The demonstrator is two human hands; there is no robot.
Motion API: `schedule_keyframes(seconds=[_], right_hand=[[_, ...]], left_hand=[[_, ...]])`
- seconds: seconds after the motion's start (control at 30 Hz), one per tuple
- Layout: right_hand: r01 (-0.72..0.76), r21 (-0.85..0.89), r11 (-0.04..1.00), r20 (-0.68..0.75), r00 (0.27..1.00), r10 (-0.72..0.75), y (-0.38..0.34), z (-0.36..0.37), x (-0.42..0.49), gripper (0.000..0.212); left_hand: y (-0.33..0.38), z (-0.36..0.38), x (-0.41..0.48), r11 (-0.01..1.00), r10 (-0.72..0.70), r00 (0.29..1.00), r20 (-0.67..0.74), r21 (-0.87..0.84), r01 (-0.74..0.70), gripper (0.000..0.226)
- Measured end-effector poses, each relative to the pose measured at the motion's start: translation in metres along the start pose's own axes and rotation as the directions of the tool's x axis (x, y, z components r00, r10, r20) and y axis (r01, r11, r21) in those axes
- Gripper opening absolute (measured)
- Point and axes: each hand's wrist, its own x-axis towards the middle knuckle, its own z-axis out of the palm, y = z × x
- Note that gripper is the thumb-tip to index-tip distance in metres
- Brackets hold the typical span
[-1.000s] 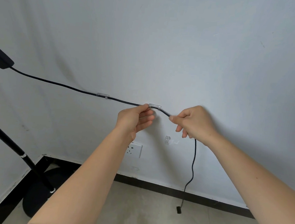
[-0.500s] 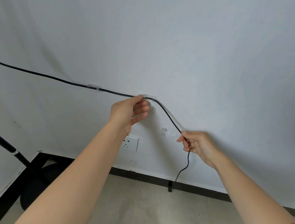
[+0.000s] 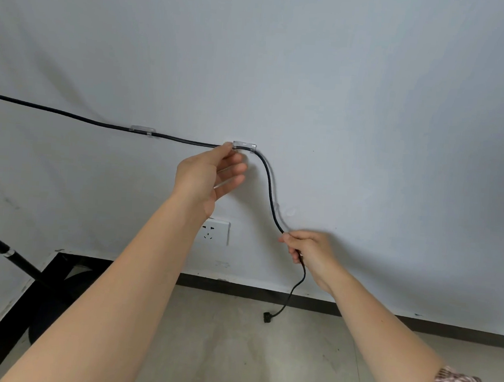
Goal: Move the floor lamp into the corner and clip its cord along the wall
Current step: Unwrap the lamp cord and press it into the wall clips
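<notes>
A black lamp cord runs along the white wall from the left edge through a clear clip and a second clear clip, then curves down. My left hand pinches the cord just left of the second clip. My right hand is shut on the cord lower down, close to a third clear clip on the wall. Below my right hand the cord hangs free and ends in a black plug near the floor. The lamp's black pole slants in the corner at left, its base on the floor.
A white wall socket sits below my left wrist. A black skirting board runs along the foot of the wall and turns at the corner on the left. The floor is beige concrete.
My right hand has slid down the cord from beside the second clip to below the third clip. The cord now curves down from the second clip. My left hand has stayed at that clip.
</notes>
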Motion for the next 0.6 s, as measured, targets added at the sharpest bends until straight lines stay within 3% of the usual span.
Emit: schedule_keyframes(seconds=[0.23, 0.43, 0.6], right_hand=[[-0.038, 0.041, 0.998, -0.008, 0.999, 0.038, 0.004, 0.006, 0.001, 0.011], [-0.031, 0.065, 0.997, 0.015, 0.999, 0.03, 0.008, 0.009, 0.0, 0.014], [-0.012, 0.098, 0.995, 0.059, 0.998, 0.007, 0.008, 0.009, -0.002, 0.015]], left_hand=[[-0.025, -0.003, -0.01, 0.999, 0.013, 1.0, -0.001, 0.05, -0.013, 0.019], [-0.087, -0.001, -0.021, 0.911, -0.006, 0.999, 0.045, 0.413, -0.013, 0.01], [-0.101, 0.01, -0.016, 0.836, 0.114, 0.993, 0.023, 0.537, -0.109, 0.006]])
